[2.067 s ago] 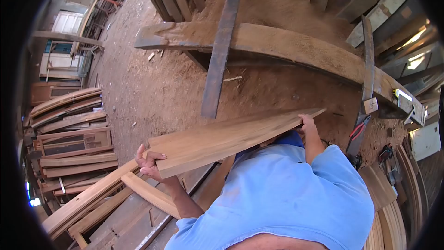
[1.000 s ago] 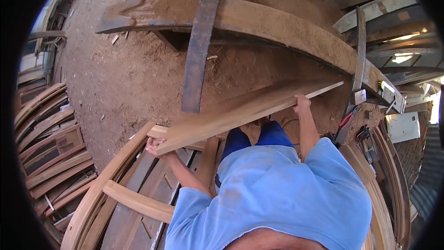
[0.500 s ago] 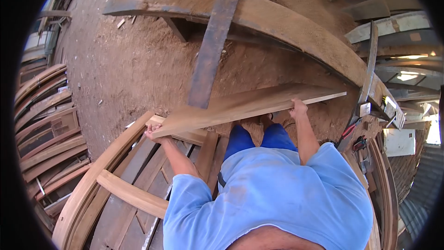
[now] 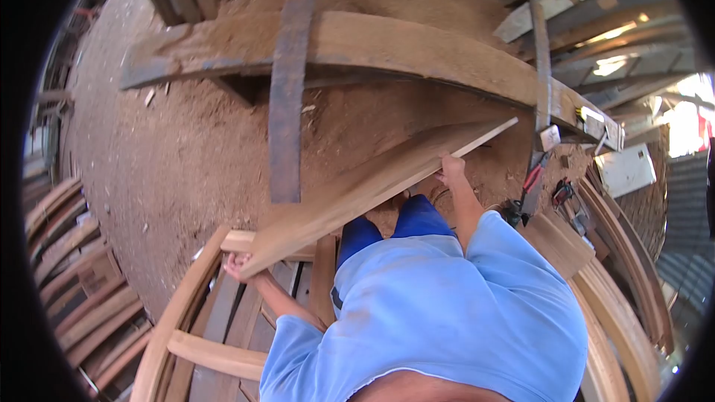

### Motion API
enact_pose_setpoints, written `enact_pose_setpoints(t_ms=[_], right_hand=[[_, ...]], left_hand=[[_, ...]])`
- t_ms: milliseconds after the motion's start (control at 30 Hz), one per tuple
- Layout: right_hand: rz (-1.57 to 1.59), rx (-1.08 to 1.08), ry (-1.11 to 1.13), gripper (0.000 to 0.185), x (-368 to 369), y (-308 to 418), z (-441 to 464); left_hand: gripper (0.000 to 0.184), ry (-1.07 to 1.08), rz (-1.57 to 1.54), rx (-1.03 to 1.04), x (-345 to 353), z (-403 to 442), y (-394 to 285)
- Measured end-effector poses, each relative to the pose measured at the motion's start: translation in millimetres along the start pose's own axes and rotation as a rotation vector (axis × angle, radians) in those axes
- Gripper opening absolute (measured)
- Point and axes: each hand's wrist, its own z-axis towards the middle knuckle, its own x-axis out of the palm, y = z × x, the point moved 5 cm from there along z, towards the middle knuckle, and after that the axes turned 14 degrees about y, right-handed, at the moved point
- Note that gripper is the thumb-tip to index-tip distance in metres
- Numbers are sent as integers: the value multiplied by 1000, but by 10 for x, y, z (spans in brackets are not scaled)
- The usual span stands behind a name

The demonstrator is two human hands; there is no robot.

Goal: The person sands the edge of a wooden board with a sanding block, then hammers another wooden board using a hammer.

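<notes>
Spanning both hands, a wide wooden board (image 4: 346, 195) is held clear of the lap, slanting from lower left to upper right above the blue-clad legs (image 4: 421, 217). Its left end is gripped by the left hand (image 4: 238, 265), with the fingers curled in around the corner. Its near edge is pinched by the right hand (image 4: 451, 170), part way along; the fingertips beneath are hidden, and the firmness of the hold cannot be told.

A stretch of board is left unsupported beyond the right hand. Should the right hold be loosened, that end could be dropped, in the inspector's judgement, and the left wrist twisted. Just by the left hand, a wooden frame (image 4: 216, 355) is noted; knuckles could be trapped if the board were lowered there carelessly.

Ahead, the end of a dark bar (image 4: 287, 112) is seen close to the board's far edge; whether contact is made cannot be told. A knock could be caused by a forward swing, and the bar shifted on the curved beam (image 4: 417, 46) that it crosses. Farther right, red-handled pliers (image 4: 533, 177) are noted near the second bar (image 4: 542, 67); these could be swept off by a wide turn.
</notes>
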Motion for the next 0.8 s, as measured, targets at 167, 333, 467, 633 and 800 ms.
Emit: enact_pose_setpoints(t_ms=[167,333,467,633,800], right_hand=[[-66,-29,44,39,-161,124,41],[-163,137,121,49,-650,536,-193],[-773,-257,-456,70,-1735,1592,-516],[-785,-76,-705,92,-2899,2172,-202],[-738,-26,-630,98,-3089,2237,461]], left_hand=[[52,122,-15,66,-249,-90,-16],[50,80,37,76,107,-551,-211],[47,115,28,84,169,-669,-329],[46,181,46,112,449,-1027,-456],[44,209,102,157,541,-1150,-558]])
